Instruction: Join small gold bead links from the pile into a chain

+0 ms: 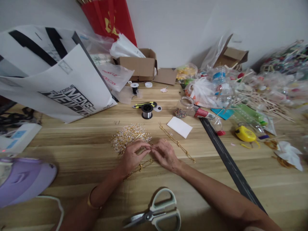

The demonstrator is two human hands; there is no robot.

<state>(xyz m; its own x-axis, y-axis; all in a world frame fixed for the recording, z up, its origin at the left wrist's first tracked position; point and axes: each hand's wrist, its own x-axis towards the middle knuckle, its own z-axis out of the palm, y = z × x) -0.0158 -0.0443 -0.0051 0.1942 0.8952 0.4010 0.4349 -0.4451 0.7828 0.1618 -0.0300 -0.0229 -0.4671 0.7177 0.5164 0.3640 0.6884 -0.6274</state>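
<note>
Both hands meet at the middle of the table, fingertips almost touching. My left hand (134, 154) pinches something tiny at its fingertips, too small to name. Opposite it, my right hand (166, 155) is also closed in a pinch, and what it grips cannot be made out. A pile of small gold and silver pieces (126, 136) lies just behind my left hand. One gold chain (141, 166) rests beside and partly under the left hand. Another gold chain (178, 142) stretches out on the wood to the right of my right hand.
Scissors (156, 211) lie near the front edge. Behind the hands stand a wire spool (147, 112), a utility knife (144, 104), a white card (180, 127) and a jar of beads (184, 107). A yellow tape measure (245, 133) sits right; a large white bag (72, 86) stands left.
</note>
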